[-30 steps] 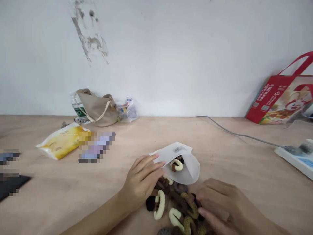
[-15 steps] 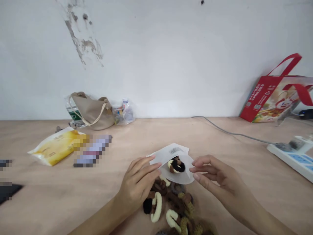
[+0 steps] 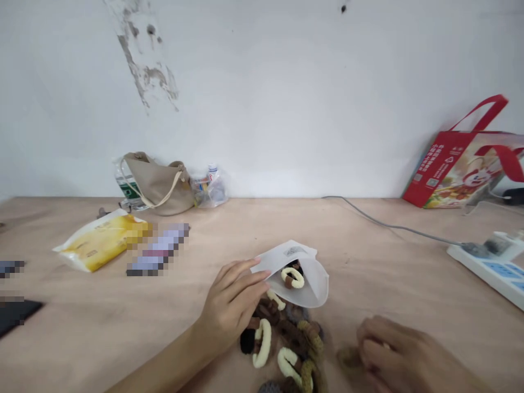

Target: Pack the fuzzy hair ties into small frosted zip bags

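Note:
A frosted white plastic bag (image 3: 317,295) lies with its mouth open towards me, a cream fuzzy hair tie (image 3: 301,278) and a darker one inside. At its left edge, my left hand (image 3: 231,303) grips the bag with fingers stretched along it, thumb mostly hidden. Below the mouth is a pile of fuzzy hair ties in brown (image 3: 292,335), cream, olive, black and grey. My right hand (image 3: 395,349), blurred by motion, is right of the pile with curled fingers. At its fingertips shows a smeared olive-brown hair tie (image 3: 347,357), apparently pinched.
Left on the table are a yellow tissue pack (image 3: 104,240), a blurred-out purple item (image 3: 159,251) and dark flat things. A beige handbag (image 3: 159,185) and a clear bag (image 3: 213,188) stand by the wall. At right are a red shopping bag (image 3: 458,164), a cable and a power strip (image 3: 491,273).
My right hand has left the bag's right edge and moved down and towards me, its fingers curling by an olive-brown hair tie. Inside the bag, the cream hair tie now shows more than the black.

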{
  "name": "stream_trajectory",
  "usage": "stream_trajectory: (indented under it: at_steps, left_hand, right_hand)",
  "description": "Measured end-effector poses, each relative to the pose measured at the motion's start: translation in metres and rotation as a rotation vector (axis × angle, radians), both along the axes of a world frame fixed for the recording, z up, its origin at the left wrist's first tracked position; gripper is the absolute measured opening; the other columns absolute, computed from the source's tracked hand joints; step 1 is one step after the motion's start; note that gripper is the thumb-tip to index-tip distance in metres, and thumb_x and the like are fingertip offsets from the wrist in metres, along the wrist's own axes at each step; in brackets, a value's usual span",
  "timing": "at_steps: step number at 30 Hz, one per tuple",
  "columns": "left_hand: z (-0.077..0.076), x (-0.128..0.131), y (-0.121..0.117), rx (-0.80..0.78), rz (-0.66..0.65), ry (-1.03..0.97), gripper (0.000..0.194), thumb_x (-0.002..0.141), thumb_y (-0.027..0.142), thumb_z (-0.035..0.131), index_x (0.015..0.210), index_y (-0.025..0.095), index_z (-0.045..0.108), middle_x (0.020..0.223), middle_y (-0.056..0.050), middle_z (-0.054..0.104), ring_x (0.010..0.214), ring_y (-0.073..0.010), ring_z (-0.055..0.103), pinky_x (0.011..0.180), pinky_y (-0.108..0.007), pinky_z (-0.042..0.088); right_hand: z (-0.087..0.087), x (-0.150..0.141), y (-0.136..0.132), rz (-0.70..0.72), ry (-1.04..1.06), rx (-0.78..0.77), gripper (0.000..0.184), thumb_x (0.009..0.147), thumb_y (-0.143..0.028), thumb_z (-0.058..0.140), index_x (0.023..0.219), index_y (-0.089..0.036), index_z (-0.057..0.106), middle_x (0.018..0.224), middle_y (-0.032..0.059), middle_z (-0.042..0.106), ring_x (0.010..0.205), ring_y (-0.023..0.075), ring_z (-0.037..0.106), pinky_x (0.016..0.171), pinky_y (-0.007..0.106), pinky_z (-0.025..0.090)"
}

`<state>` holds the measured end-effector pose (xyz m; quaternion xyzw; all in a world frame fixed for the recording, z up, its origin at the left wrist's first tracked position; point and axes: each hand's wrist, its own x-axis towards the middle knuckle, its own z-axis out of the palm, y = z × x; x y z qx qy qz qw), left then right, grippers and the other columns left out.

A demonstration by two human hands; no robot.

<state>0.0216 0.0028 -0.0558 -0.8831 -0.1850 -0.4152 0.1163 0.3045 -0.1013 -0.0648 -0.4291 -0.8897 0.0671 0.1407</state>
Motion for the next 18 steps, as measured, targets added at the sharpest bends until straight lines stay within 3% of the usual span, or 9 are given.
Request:
stream_trajectory:
  at_steps: [3, 6, 12, 15, 18]
  left_hand:
    - [0.000, 0.000, 0.000, 0.022, -0.003, -0.012, 0.021, 0.082, 0.004, 0.053, 0.095, 0.017, 0.062, 0.095, -0.006, 0.072, 0.107, -0.0224, 0.058, 0.086, -0.038, 0.048]
    - [-0.001, -0.001, 0.001, 0.015, -0.001, -0.009, 0.020, 0.082, 0.004, 0.053, 0.094, 0.017, 0.062, 0.095, -0.007, 0.072, 0.108, -0.0229, 0.058, 0.086, -0.039, 0.047]
    - [-0.002, -0.001, 0.001, -0.003, -0.025, -0.022, 0.022, 0.081, 0.002, 0.054, 0.096, 0.016, 0.062, 0.096, -0.007, 0.072, 0.108, -0.0232, 0.056, 0.087, -0.039, 0.046]
    - [0.000, 0.000, 0.000, -0.011, -0.028, -0.026, 0.021, 0.081, 0.002, 0.054, 0.095, 0.016, 0.062, 0.096, -0.006, 0.072, 0.108, -0.0227, 0.057, 0.087, -0.039, 0.046]
    - [0.000, 0.000, 0.000, -0.011, -0.030, -0.022, 0.021, 0.082, 0.002, 0.052, 0.096, 0.016, 0.062, 0.096, -0.006, 0.071, 0.108, -0.0224, 0.056, 0.087, -0.038, 0.045]
  right_hand:
    - [0.019, -0.004, 0.019, -0.095, 0.144, 0.104, 0.018, 0.081, -0.008, 0.047, 0.083, -0.023, 0.055, 0.088, 0.0025, 0.062, 0.073, 0.0138, 0.063, 0.062, 0.022, 0.049]
    - [0.029, -0.019, 0.032, -0.141, 0.283, 0.165, 0.022, 0.086, -0.014, 0.046, 0.102, -0.025, 0.056, 0.108, 0.0064, 0.060, 0.086, 0.0153, 0.063, 0.072, 0.026, 0.049]
    - [0.010, -0.049, 0.020, -0.171, 0.183, -0.127, 0.016, 0.079, -0.013, 0.051, 0.090, -0.023, 0.058, 0.076, -0.0014, 0.066, 0.061, 0.0149, 0.061, 0.054, 0.024, 0.046]
    - [0.005, -0.052, 0.018, -0.238, 0.276, -0.221, 0.022, 0.073, -0.009, 0.050, 0.088, -0.023, 0.057, 0.068, -0.0036, 0.064, 0.053, 0.0122, 0.058, 0.049, 0.021, 0.043]
    - [0.012, -0.051, 0.025, -0.291, 0.427, -0.219, 0.018, 0.073, -0.011, 0.049, 0.085, -0.023, 0.055, 0.060, -0.0054, 0.059, 0.047, 0.0107, 0.055, 0.044, 0.019, 0.043]
